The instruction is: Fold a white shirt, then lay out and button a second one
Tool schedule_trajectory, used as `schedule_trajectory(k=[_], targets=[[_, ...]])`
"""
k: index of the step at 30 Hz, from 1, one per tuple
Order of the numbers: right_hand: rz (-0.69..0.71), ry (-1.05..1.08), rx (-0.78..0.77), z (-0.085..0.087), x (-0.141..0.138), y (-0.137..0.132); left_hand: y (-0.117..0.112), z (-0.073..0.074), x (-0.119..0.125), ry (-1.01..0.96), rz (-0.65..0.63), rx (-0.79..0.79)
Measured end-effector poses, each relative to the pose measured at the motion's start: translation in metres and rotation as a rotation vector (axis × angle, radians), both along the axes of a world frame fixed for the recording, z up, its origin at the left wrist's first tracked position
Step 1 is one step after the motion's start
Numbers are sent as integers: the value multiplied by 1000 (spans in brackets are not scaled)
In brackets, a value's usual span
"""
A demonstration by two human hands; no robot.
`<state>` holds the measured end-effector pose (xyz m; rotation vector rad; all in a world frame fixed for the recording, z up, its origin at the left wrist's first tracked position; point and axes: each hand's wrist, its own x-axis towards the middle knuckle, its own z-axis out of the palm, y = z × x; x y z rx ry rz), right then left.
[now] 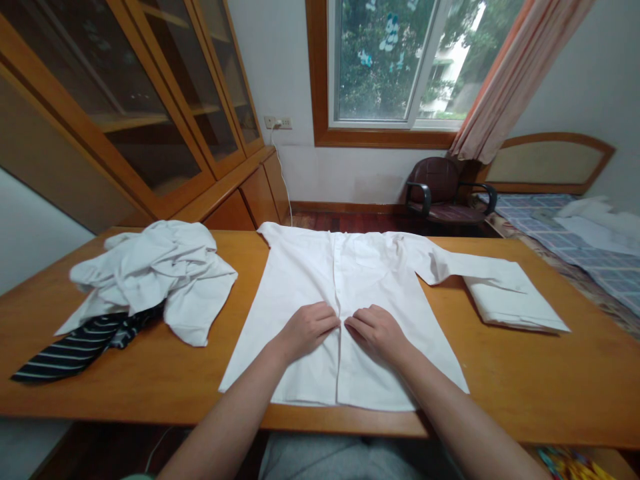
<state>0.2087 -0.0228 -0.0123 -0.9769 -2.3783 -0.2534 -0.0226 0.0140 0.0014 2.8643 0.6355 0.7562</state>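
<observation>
A white shirt (310, 273) lies spread front side up across the middle of the table, its hem towards me. One sleeve stretches out to the right, and the collar end is at the far edge. My left hand (311, 328) is closed on the front opening, fingers pinching the button edge. Just right of it, my right hand (379, 332) pinches the same front edge with curled fingers. The fingertips of both hands nearly meet; any button between them is hidden.
Left on the wooden table (250, 327) is a crumpled heap of white clothing (170, 263) with a black striped tie (70, 350) partly under it. A folded white garment (515, 300) lies right, under the sleeve's end. Beyond stand a chair (435, 190) and a bed (585, 223).
</observation>
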Motion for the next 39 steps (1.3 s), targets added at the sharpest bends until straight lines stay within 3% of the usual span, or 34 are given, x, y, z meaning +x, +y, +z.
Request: schedule_trajectory(k=[39], targets=[[19, 34, 0, 4, 0, -1, 0, -1, -1, 7, 5, -2]])
